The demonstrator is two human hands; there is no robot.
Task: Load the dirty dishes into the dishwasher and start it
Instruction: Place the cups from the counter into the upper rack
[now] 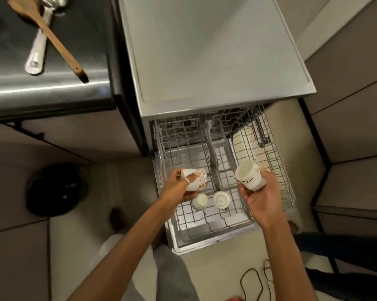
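Observation:
The dishwasher's upper wire rack [276, 166] is pulled out below the grey dishwasher top [215, 51]. My left hand [178, 190] grips a flowered mug [197, 180] tipped on its side over the rack's left half. My right hand [261, 198] holds a white mug with a black drawing [249, 175], tilted with its mouth facing away, over the right half. Two white cups [200, 201] [221, 199] sit upside down in the rack's front row, between my hands.
A wooden spatula [50, 38] and a metal spoon [38, 51] lie on the steel counter [42, 90] at the upper left. A black round object [55, 190] sits on the floor to the left. Black cable [254, 279] trails on the floor by my legs.

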